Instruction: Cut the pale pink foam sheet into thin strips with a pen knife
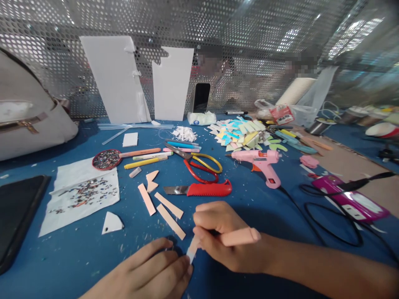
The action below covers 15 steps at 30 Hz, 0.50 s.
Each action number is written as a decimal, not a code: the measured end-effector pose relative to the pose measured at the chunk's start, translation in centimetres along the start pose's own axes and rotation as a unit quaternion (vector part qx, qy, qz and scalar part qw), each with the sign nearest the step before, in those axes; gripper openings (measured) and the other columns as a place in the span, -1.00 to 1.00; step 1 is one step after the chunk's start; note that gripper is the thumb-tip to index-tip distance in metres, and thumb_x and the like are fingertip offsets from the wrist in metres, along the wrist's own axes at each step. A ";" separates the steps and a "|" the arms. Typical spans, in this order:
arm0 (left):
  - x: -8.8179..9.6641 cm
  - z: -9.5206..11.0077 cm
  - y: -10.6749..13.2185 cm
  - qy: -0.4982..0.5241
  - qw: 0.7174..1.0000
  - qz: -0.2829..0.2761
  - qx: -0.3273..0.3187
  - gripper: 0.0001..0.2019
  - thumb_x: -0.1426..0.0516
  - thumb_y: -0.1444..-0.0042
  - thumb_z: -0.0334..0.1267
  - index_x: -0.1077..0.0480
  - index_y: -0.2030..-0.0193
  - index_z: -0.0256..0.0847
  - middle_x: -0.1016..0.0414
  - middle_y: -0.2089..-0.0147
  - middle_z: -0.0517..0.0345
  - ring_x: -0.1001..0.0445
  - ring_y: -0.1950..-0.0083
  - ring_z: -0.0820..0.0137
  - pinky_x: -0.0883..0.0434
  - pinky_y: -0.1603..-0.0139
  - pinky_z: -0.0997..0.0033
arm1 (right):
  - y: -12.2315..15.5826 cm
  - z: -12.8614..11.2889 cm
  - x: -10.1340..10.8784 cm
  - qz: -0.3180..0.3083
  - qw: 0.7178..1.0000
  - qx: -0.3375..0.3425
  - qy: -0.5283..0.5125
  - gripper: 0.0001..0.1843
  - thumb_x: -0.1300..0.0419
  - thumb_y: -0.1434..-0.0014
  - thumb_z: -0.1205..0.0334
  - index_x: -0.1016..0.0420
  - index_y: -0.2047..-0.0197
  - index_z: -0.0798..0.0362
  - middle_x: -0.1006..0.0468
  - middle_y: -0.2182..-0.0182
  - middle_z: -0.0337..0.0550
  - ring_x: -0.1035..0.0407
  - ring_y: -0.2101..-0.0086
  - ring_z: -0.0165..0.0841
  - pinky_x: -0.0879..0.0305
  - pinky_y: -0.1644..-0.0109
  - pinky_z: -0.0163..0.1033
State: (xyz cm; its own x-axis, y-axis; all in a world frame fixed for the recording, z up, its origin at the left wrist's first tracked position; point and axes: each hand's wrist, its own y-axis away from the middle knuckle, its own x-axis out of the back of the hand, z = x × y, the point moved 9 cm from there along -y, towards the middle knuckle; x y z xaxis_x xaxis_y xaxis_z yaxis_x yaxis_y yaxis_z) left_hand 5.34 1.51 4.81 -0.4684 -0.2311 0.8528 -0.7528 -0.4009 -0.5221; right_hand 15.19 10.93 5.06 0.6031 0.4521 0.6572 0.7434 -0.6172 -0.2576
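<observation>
My right hand (222, 236) is closed around a peach-coloured marker (241, 236), with the marker's thick end pointing to the right. Its tip is hidden behind my fingers, over a small strip (193, 249). The strip is peach over most of its visible length and white near the lower end. My left hand (156, 270) grips that lower end with its fingertips, low on the blue table. Just beyond my hands lie several peach strips (171, 222) and a notched peach piece (152, 181). A red utility knife (208, 189) rests above my right hand, blade extended to the left.
Red-and-yellow-handled scissors (201, 166) and markers (145, 162) lie mid-table. A pink glue gun (258, 162) trails a black cord right. Behind it sits a pile of coloured pieces (246, 131). At left are a dish of beads (106, 159), a tissue (62, 211), a tablet (23, 211) and a bag (31, 104).
</observation>
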 end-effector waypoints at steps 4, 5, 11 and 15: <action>-0.1 -0.2 -0.1 -0.004 1.000 0.007 0.000 -0.66 0.05 -0.50 -0.43 -0.56 -0.09 -0.21 -0.64 -0.02 0.32 -0.57 -0.06 0.51 0.06 -0.57 0.37 | 0.1 0.4 0.8 0.036 0.999 -0.028 0.018 -0.61 0.06 -0.39 0.30 0.09 0.48 -0.03 -0.06 0.62 -0.38 -0.02 0.59 -0.45 0.11 0.48 -0.26; -0.2 -0.2 -0.1 -0.003 1.000 0.008 0.001 -0.66 0.05 -0.50 -0.44 -0.56 -0.09 -0.21 -0.64 -0.02 0.31 -0.57 -0.06 0.51 0.07 -0.58 0.37 | 0.1 0.5 0.8 0.036 0.999 -0.035 0.012 -0.61 0.07 -0.40 0.29 0.09 0.48 -0.03 -0.07 0.61 -0.38 -0.03 0.59 -0.45 0.10 0.48 -0.26; 0.1 0.0 0.0 -0.015 0.999 0.041 -0.011 -0.63 0.06 -0.50 -0.44 -0.59 -0.03 -0.20 -0.65 0.02 0.32 -0.57 -0.02 0.50 0.08 -0.59 0.34 | 0.1 -0.2 0.0 0.000 1.000 0.007 0.008 -0.62 0.03 -0.35 0.32 0.10 0.48 -0.02 -0.07 0.61 -0.37 -0.03 0.59 -0.46 0.12 0.49 -0.27; -0.2 -0.2 0.1 -0.007 1.000 0.007 0.000 -0.63 0.07 -0.51 -0.43 -0.57 -0.08 -0.20 -0.65 -0.02 0.32 -0.57 -0.05 0.50 0.06 -0.58 0.37 | 0.1 1.0 0.8 0.031 0.999 -0.040 0.006 -0.60 0.08 -0.42 0.27 0.08 0.48 -0.03 -0.07 0.62 -0.37 -0.03 0.59 -0.45 0.10 0.49 -0.26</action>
State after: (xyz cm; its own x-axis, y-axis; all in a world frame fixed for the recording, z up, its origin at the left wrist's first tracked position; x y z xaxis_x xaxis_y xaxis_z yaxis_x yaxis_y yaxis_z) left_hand 5.29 1.66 4.62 -0.4715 -0.2493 0.8459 -0.7466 -0.3977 -0.5334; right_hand 16.03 11.86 4.83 0.6432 0.4035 0.6508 0.6788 -0.6937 -0.2409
